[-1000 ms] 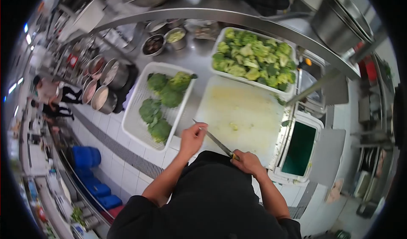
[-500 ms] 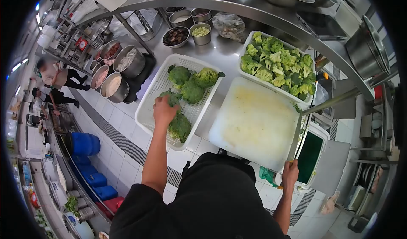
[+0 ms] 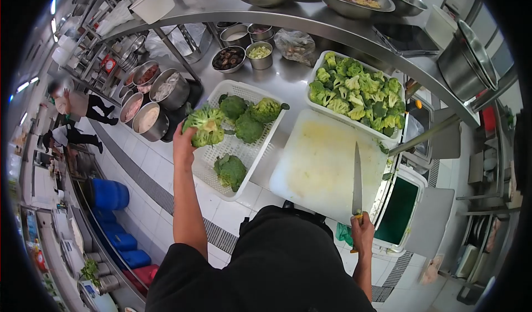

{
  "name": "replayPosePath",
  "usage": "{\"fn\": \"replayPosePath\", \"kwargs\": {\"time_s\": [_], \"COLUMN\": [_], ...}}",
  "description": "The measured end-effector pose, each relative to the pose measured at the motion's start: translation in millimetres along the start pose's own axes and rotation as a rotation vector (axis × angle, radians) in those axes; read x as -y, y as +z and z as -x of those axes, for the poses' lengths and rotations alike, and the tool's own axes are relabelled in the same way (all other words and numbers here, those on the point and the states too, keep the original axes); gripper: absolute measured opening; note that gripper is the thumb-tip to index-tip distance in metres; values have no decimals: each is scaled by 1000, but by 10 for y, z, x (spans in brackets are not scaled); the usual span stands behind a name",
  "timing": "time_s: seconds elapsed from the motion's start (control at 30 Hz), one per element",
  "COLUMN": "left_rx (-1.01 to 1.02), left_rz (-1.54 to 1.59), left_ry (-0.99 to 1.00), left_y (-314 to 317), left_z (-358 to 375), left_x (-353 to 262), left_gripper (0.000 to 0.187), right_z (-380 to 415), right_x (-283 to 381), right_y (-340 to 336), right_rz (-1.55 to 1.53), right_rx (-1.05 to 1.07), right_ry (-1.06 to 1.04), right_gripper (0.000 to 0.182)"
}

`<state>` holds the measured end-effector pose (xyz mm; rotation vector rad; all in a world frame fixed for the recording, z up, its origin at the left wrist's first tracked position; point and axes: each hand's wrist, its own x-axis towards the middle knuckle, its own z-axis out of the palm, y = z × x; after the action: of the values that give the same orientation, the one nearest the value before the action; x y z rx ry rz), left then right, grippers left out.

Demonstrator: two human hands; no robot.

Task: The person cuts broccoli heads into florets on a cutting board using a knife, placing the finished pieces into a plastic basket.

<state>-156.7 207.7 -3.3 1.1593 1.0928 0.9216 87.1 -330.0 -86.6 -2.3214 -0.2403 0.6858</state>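
Note:
A head of broccoli [image 3: 205, 126] is gripped in my left hand [image 3: 183, 145], its cut underside showing, over the left side of a white perforated basket [image 3: 206, 162]. Several more broccoli heads [image 3: 247, 128] lie in that basket. My right hand [image 3: 363, 232] is wrapped round the yellowish handle of a long knife [image 3: 357, 182], whose blade points away from me over the right part of a white cutting board [image 3: 316, 157]. Behind the board, a white tray [image 3: 348, 122] is heaped with cut broccoli florets [image 3: 354, 88].
Metal pots of ingredients [image 3: 172, 86] stand at the left, and small bowls [image 3: 228, 59] at the back. A steel shelf [image 3: 310, 27] arches overhead. A green-lined bin [image 3: 396, 209] is at the right. Two people [image 3: 83, 108] stand far left.
My left hand has lifted a broccoli head from the basket, moving up and left and turning it. My right hand has brought the knife leftward over the board.

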Motion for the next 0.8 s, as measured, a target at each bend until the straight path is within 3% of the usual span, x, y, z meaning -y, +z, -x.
{"fn": "replayPosePath", "kwargs": {"time_s": [0.1, 0.2, 0.27, 0.37, 0.53, 0.63, 0.7, 0.73, 0.8], "left_rx": [198, 414, 541, 579, 634, 634, 362, 361, 634], "left_rz": [152, 299, 320, 224, 112, 26, -454, -461, -661], "left_ry": [-40, -197, -320, -506, -596, -456, 311, 307, 540], "left_y": [132, 768, 1269, 1867, 2220, 2199, 2178, 2151, 2119], "left_z": [150, 593, 933, 1356, 1682, 1741, 1905, 1988, 2150], "left_x": [67, 339, 600, 1175, 1642, 1799, 1678, 1580, 1330], "left_gripper": [50, 55, 53, 45, 48, 51, 55, 55, 55], "right_z": [-56, -137, -207, -236, -444, -567, -578, -585, -612], "right_x": [179, 235, 263, 480, 513, 455, 487, 518, 581], "right_y": [-59, -94, -57, -43, 151, 275, 281, 273, 254], "right_rz": [46, 45, -110, -193, -74, -88, -98, -104, -98], "right_rx": [25, 33, 88, 159, 118, 99, 113, 119, 129], "right_ry": [-91, -231, -254, -266, -289, -326, -334, -351, -367], "right_gripper": [34, 39, 40, 40, 39, 37, 37, 36, 36]}}
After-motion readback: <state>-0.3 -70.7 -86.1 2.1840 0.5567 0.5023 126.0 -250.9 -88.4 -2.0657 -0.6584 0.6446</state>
